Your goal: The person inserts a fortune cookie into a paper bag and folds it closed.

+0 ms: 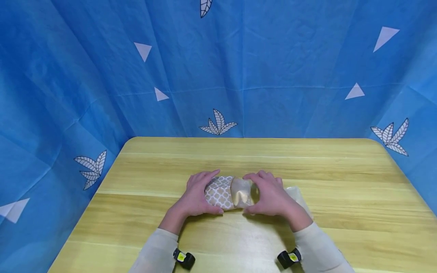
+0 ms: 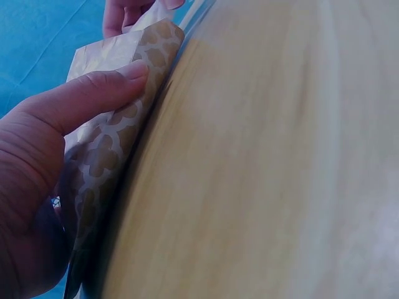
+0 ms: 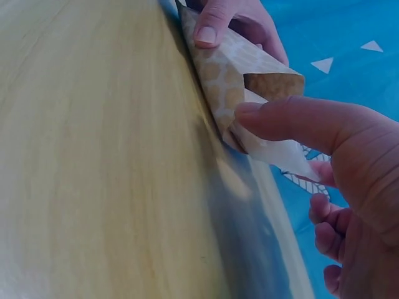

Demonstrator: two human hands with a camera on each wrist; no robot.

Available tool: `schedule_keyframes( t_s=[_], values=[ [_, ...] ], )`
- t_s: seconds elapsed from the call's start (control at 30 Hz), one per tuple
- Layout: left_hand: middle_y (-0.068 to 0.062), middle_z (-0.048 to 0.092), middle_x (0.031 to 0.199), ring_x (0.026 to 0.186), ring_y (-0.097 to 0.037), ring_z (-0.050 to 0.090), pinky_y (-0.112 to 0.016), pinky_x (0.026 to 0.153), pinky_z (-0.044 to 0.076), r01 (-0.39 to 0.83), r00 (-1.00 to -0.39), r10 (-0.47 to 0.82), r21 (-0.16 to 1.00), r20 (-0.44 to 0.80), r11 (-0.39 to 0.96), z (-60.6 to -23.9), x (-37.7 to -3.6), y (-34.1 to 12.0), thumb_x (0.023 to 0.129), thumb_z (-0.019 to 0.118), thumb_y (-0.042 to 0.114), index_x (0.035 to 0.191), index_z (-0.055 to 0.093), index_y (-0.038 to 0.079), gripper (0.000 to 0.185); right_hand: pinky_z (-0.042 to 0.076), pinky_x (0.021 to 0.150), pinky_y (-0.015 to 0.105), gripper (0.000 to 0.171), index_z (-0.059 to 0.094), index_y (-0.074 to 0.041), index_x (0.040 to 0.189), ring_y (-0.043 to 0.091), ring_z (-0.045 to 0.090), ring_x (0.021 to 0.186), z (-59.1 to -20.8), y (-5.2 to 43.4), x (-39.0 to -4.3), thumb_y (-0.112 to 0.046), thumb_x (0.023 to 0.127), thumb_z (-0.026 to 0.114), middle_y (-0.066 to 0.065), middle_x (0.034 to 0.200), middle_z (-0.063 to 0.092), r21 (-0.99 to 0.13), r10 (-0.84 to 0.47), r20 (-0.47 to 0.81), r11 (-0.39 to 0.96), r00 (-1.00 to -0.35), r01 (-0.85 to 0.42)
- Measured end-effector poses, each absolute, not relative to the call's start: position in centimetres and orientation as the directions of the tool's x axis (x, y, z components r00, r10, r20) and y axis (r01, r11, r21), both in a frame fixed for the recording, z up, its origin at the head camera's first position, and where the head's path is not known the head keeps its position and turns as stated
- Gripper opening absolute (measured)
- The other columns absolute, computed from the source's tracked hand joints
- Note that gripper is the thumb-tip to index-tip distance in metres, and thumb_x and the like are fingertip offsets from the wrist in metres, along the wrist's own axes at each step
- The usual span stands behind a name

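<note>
Cream long sleeves (image 1: 155,250) (black wrist cameras (image 1: 184,259), yellow-marked).

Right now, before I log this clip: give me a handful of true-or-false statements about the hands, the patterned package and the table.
1. Both hands grip the patterned package. True: the left hand holds one end and the right hand the other.
2. The package is lifted well clear of the table. False: it lies on the wooden top.
3. The package paper is plain red. False: it has a tan and white lattice print, with a plain tan part beside the right hand.
4. The left thumb presses on the patterned paper. True, as the left wrist view shows.
5. The backdrop is a blue cloth with white leaves and triangles. True.
6. A pair of scissors lies on the table. False: none is in view.
</note>
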State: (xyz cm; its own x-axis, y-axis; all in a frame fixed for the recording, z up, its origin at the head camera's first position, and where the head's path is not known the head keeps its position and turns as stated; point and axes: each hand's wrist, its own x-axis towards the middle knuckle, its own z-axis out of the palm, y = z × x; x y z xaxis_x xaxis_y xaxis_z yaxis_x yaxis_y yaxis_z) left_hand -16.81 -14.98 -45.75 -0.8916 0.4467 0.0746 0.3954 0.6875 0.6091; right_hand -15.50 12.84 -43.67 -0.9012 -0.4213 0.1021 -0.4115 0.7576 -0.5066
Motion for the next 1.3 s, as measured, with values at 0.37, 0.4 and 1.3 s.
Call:
schedule_keyframes(
  t_s=[0.37, 0.4, 1.3],
  values=[
    [-0.002, 0.043, 0.147, 0.137, -0.026, 0.032, -0.049, 0.115, 0.011, 0.390, -0.895, 0.440, 0.608, 0.074, 0.691, -45.7, -16.8, -14.9, 0.054, 0.095, 0.051, 0.156, 0.036, 0.025, 0.120, 0.033, 0.083, 0.042, 0.117, 0.043, -0.023, 0.151, 0.020, 0.050, 0.099, -43.7, 13.5, -14.8, -0.060, 0.052, 0.093, 0.000, 0.110, 0.056, -0.553, -0.390, 0.124, 0.736, -0.912, -0.390],
    [-0.002, 0.043, 0.147, 0.137, -0.026, 0.032, -0.049, 0.115, 0.011, 0.389, -0.895, 0.439, 0.608, 0.073, 0.692, -45.7, -16.8, -14.9, 0.054, 0.095, 0.051, 0.156, 0.036, 0.026, 0.121, 0.033, 0.084, 0.042, 0.115, 0.044, -0.022, 0.151, 0.020, 0.050, 0.099, -43.6, 13.6, -14.7, -0.058, 0.053, 0.093, 0.001, 0.110, 0.056, -0.559, -0.380, 0.130, 0.735, -0.916, -0.384],
    [-0.002, 0.043, 0.148, 0.138, -0.025, 0.032, -0.049, 0.115, 0.010, 0.402, -0.891, 0.447, 0.599, 0.080, 0.693, -45.8, -16.7, -15.2, 0.055, 0.093, 0.054, 0.156, 0.035, 0.025, 0.120, 0.028, 0.076, 0.040, 0.096, 0.058, -0.022, 0.140, 0.016, 0.047, 0.083, -44.6, 13.9, -14.4, -0.054, 0.057, 0.093, -0.003, 0.092, 0.053, -0.553, -0.370, 0.176, 0.730, -0.912, -0.402]
  ],
)
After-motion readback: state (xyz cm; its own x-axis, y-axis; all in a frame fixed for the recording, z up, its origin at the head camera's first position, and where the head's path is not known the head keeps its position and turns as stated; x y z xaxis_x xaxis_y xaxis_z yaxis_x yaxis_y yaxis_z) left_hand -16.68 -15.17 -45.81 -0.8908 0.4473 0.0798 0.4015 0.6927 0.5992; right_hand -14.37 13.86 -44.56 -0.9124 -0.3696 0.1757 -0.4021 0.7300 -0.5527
